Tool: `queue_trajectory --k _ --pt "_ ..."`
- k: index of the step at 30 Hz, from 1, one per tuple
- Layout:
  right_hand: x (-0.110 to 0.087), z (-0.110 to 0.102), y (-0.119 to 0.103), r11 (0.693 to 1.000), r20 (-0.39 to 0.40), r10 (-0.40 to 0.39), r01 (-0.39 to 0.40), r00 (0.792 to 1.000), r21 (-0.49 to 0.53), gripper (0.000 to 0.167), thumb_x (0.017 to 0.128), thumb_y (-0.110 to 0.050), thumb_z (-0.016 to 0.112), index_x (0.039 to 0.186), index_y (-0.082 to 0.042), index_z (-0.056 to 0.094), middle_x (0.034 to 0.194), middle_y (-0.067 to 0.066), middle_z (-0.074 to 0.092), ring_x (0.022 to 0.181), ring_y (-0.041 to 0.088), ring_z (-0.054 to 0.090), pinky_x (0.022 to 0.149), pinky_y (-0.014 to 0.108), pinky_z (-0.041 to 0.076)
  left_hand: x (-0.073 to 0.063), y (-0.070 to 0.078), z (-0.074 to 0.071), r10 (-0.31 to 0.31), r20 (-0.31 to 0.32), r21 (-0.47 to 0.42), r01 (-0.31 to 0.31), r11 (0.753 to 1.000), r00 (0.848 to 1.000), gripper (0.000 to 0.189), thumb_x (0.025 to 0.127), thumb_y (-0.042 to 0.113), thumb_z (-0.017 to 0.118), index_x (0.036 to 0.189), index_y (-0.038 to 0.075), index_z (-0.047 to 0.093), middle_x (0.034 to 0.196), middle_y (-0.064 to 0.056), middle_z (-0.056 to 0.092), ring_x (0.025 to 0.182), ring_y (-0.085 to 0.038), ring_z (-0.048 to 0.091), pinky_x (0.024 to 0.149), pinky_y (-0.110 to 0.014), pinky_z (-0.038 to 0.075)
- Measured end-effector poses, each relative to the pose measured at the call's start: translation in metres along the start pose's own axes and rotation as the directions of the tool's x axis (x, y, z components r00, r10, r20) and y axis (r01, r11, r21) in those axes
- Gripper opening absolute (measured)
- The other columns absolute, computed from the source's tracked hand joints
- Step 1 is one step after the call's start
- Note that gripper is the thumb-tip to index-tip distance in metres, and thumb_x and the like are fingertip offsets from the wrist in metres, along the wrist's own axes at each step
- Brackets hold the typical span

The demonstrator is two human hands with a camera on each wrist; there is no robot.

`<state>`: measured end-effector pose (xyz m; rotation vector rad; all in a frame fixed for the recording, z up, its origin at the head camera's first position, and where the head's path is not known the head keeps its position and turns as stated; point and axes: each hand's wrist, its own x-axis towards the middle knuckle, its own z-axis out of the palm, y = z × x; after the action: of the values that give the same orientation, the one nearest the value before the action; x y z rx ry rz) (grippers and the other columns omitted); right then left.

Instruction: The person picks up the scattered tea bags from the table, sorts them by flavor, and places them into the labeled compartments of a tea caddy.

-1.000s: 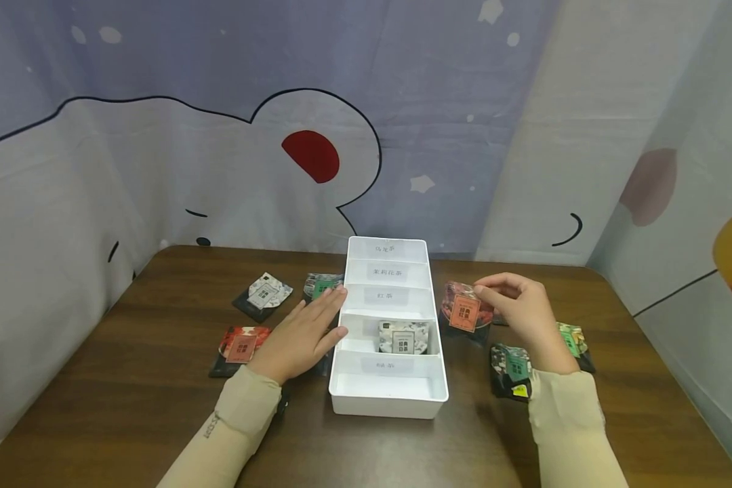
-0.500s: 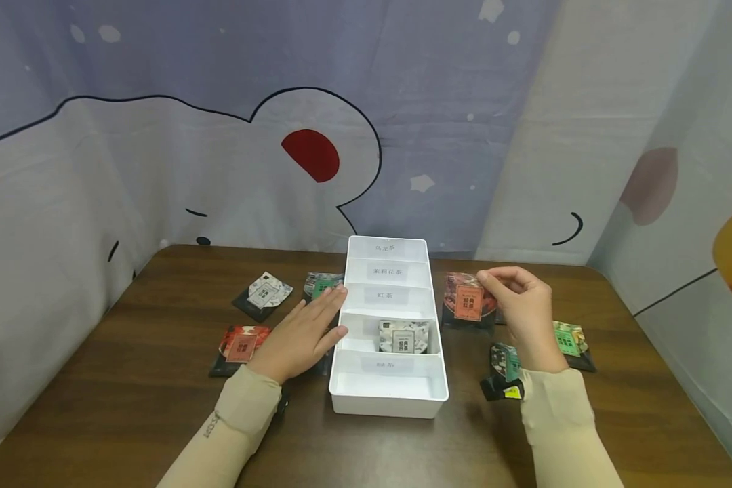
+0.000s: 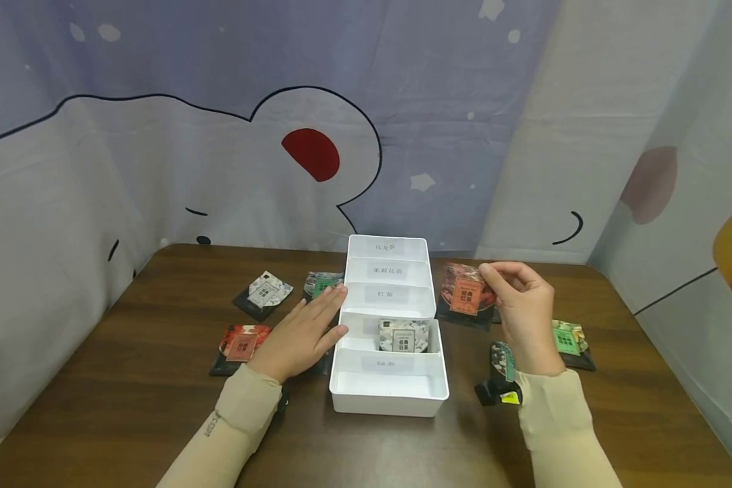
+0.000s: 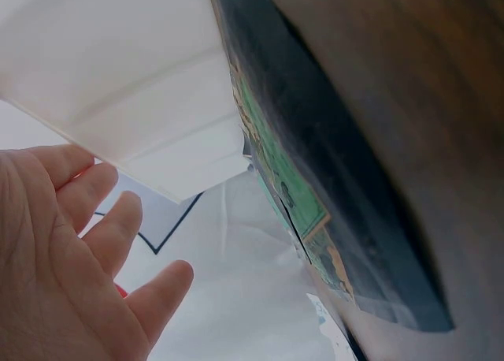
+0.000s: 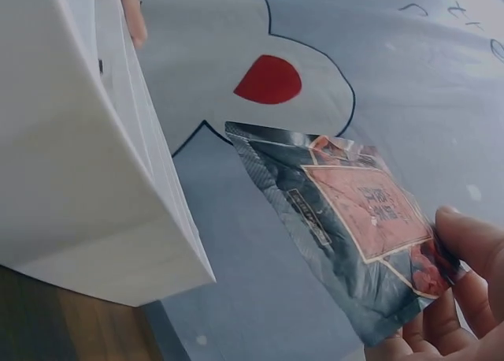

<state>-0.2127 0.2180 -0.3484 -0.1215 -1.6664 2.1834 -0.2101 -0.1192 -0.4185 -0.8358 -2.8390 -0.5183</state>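
Note:
Between thumb and fingers, my right hand (image 3: 524, 312) pinches a tea sachet (image 3: 465, 296) by its upper right corner. This sachet is black and red with an orange-red label, and it hangs just right of a white divided box (image 3: 390, 405). In the right wrist view the sachet (image 5: 370, 211) is held beside the box's outer wall (image 5: 102, 187), apart from it. My left hand (image 3: 299, 337) rests against the box's left rim with its fingers extended. One white-labelled sachet (image 3: 404, 336) stands in the second compartment from the front.
Left of the box lie a white sachet (image 3: 262, 295), a red one (image 3: 240, 348) and a green-labelled one (image 3: 320, 285), partly hidden by my left hand. On the right are two green-labelled sachets, one yellowish (image 3: 570, 343) and one darker (image 3: 501, 362). A printed curtain (image 3: 219, 169) hangs behind the table.
My right hand has lifted the red sachet slightly upward and away from me, and the sachet's tilt has shifted. The left hand has stayed in place on the box.

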Motion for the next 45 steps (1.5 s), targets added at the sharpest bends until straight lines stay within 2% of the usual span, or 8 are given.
queue_trajectory --k 8,13,19,27,32,34,38,45 --pt "0.002 0.013 0.013 0.998 0.006 -0.011 0.01 1.0 0.056 0.01 0.089 0.002 0.076 0.083 -0.007 0.074 0.075 0.002 0.071 0.066 0.011 0.064 0.055 0.02 0.054 0.0 0.001 -0.001 -0.005 0.003 -0.001 0.005 1.0 1.0 0.07 0.106 0.046 0.048 0.162 0.011 0.025 0.166 -0.007 0.028 0.152 -0.03 0.028 0.12 -0.059 0.024" --pt "0.007 0.022 0.023 0.997 0.033 -0.024 0.022 0.999 0.071 0.011 0.089 0.002 0.076 0.084 -0.008 0.075 0.076 0.002 0.071 0.068 0.01 0.065 0.06 0.02 0.057 0.0 0.002 -0.001 -0.011 0.009 0.014 0.011 1.0 1.0 0.07 0.106 0.047 0.046 0.162 0.011 0.025 0.166 -0.006 0.028 0.152 -0.028 0.027 0.121 -0.058 0.023" --pt "0.02 0.036 0.031 0.996 0.092 0.006 -0.013 0.996 0.084 0.014 0.09 0.001 0.075 0.083 -0.011 0.074 0.076 0.0 0.071 0.068 0.01 0.065 0.061 0.02 0.056 0.0 0.003 -0.002 -0.019 0.005 0.031 0.019 0.999 1.0 0.069 0.106 0.048 0.046 0.162 0.012 0.026 0.165 -0.005 0.029 0.152 -0.027 0.027 0.123 -0.056 0.019" --pt "0.033 0.047 0.037 0.996 0.217 0.086 -0.088 0.972 0.001 0.013 0.091 -0.002 0.075 0.084 -0.012 0.073 0.078 -0.003 0.072 0.069 0.009 0.067 0.062 0.02 0.056 0.0 0.003 -0.001 -0.029 0.018 0.041 0.028 0.999 0.999 0.069 0.106 0.05 0.043 0.162 0.013 0.026 0.166 -0.004 0.028 0.153 -0.026 0.025 0.122 -0.057 0.022" --pt "0.039 0.049 0.047 0.989 0.262 0.147 -0.147 0.954 -0.021 0.004 0.091 -0.004 0.076 0.09 -0.006 0.073 0.079 -0.002 0.073 0.07 0.01 0.067 0.061 0.023 0.057 0.0 0.003 -0.001 -0.029 0.018 0.036 0.028 0.999 0.999 0.07 0.106 0.05 0.044 0.162 0.012 0.025 0.166 -0.005 0.028 0.152 -0.027 0.026 0.121 -0.058 0.022" --pt "0.04 0.05 0.051 0.986 0.272 0.166 -0.163 0.948 -0.033 0.006 0.09 -0.005 0.077 0.093 -0.002 0.073 0.078 -0.001 0.073 0.07 0.01 0.066 0.061 0.024 0.057 0.0 0.003 0.0 -0.026 0.016 0.032 0.025 0.999 1.0 0.07 0.106 0.049 0.044 0.162 0.012 0.025 0.166 -0.005 0.028 0.152 -0.028 0.027 0.121 -0.058 0.022" --pt "0.041 0.05 0.056 0.983 0.289 0.18 -0.157 0.94 -0.1 0.009 0.09 -0.006 0.078 0.096 -0.001 0.074 0.078 -0.003 0.073 0.07 0.01 0.066 0.06 0.023 0.056 -0.001 0.003 0.0 -0.023 0.012 0.026 0.023 0.999 1.0 0.069 0.106 0.048 0.045 0.162 0.012 0.025 0.166 -0.006 0.028 0.152 -0.029 0.027 0.121 -0.058 0.022" --pt "0.041 0.05 0.053 0.963 0.323 0.18 -0.1 0.929 -0.249 0.013 0.089 -0.003 0.077 0.101 -0.003 0.073 0.084 -0.006 0.073 0.075 0.008 0.066 0.063 0.02 0.056 0.0 0.003 -0.001 -0.028 0.014 0.025 0.027 0.999 1.0 0.07 0.106 0.049 0.044 0.162 0.012 0.026 0.165 -0.006 0.028 0.152 -0.028 0.027 0.121 -0.058 0.022"
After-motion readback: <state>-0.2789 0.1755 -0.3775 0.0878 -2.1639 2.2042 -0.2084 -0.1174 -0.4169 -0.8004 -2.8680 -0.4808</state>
